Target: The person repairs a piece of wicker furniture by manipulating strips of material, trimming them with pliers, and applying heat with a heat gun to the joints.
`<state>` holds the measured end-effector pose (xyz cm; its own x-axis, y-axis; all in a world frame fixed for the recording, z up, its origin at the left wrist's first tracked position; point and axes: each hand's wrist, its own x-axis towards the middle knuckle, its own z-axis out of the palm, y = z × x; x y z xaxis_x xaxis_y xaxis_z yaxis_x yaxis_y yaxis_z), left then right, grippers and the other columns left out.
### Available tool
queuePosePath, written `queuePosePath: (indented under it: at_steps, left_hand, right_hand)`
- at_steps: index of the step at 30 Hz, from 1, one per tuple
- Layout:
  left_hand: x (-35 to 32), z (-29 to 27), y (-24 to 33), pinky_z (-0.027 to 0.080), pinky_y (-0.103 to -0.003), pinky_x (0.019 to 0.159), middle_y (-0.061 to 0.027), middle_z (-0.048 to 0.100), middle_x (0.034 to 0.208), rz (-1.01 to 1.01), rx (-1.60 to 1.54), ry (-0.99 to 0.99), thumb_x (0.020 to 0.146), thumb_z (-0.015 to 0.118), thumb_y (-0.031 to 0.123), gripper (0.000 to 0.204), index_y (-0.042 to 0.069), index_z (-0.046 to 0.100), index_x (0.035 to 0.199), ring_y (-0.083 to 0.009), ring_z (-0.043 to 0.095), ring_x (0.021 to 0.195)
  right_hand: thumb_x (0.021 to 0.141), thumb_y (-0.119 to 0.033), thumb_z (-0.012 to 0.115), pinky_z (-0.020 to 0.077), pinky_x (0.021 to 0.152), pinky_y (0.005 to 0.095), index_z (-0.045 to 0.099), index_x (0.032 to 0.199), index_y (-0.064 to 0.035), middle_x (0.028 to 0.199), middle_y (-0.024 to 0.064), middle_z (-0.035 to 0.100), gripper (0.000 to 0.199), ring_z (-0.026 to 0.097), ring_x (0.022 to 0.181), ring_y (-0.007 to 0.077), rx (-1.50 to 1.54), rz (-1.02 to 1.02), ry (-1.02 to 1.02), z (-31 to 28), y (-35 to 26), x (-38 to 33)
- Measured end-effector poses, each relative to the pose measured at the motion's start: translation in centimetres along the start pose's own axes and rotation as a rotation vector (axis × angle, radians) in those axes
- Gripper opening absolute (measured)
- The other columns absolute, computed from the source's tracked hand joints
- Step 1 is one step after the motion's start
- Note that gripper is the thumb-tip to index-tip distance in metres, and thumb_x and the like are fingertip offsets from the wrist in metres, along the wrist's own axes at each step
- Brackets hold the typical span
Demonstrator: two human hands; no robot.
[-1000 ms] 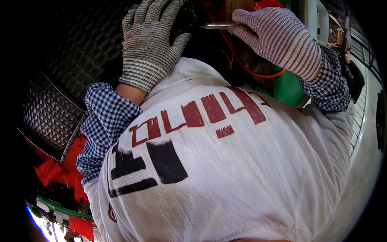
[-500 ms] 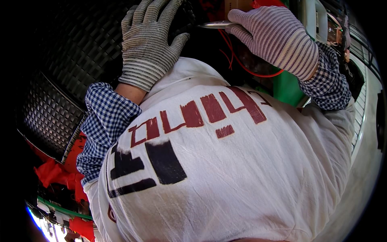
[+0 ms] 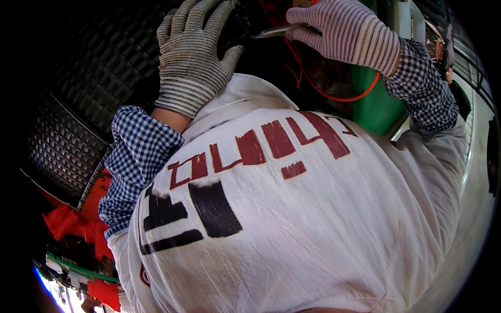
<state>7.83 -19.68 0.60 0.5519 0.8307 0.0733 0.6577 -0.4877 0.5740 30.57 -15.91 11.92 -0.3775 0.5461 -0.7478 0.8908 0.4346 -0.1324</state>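
My left hand (image 3: 195,57), in a grey striped knit glove, lies flat with its fingers spread on black woven wicker (image 3: 125,49). My right hand (image 3: 347,34), in a pale striped glove, is closed around a slim, shiny metal tool (image 3: 271,33). The tool tapers leftward to a thin tip close to the wicker's dark edge, just right of my left fingers. Its handle end is hidden in my glove, so I cannot tell its exact kind. A thin red cord (image 3: 342,98) loops below my right hand.
My white printed shirt (image 3: 313,219) fills the lower middle. A green surface (image 3: 378,101) is beneath my right forearm. Another woven black panel (image 3: 68,148) stands at the left, with red cloth (image 3: 70,221) below it. Pale framework (image 3: 417,23) rises at the upper right.
My right hand has moved up and left with the metal tool, and its tip is now nearer the wicker. More of the red cord shows. My left hand has hardly moved.
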Motion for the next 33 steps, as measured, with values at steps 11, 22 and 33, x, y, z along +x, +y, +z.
queuePosePath:
  at_steps: [11, 22, 33]
  left_hand:
    - [-0.3, 0.9, -0.5, 0.027, -0.055, 0.118, -0.0186, 0.049, 0.14, 0.0, -0.011, 0.039, 0.077, 0.079, 0.028, 0.078, 0.007, 0.05, 0.146, -0.0389, 0.039, 0.14]
    - [0.3, 1.0, -0.5, 0.026, -0.055, 0.119, -0.0188, 0.047, 0.141, 0.006, 0.013, 0.028, 0.078, 0.076, 0.027, 0.076, 0.008, 0.05, 0.146, -0.0393, 0.037, 0.141]
    - [0.3, 0.8, -0.5, 0.027, -0.056, 0.118, -0.0189, 0.048, 0.14, 0.038, 0.012, 0.026, 0.077, 0.076, 0.026, 0.077, 0.007, 0.05, 0.146, -0.0396, 0.037, 0.141]
  right_hand:
    - [0.1, -0.031, 0.063, 0.0483, 0.053, 0.0391, 0.068, 0.088, -0.0062, 0.065, 0.0137, 0.063, 0.029, 0.062, 0.054, 0.0271, 0.212, -0.086, 0.1, 2.1, 1.6, 1.0]
    - [0.101, -0.034, 0.061, 0.0474, 0.052, 0.0389, 0.069, 0.096, -0.0067, 0.062, 0.0133, 0.061, 0.029, 0.06, 0.052, 0.0273, 0.218, 0.019, 0.056, 1.5, 1.3, -0.1]
    - [0.102, -0.034, 0.058, 0.0488, 0.052, 0.0401, 0.065, 0.095, -0.0073, 0.063, 0.0127, 0.061, 0.029, 0.062, 0.054, 0.0275, 0.033, 0.042, 0.05, 0.8, 0.1, -0.6]
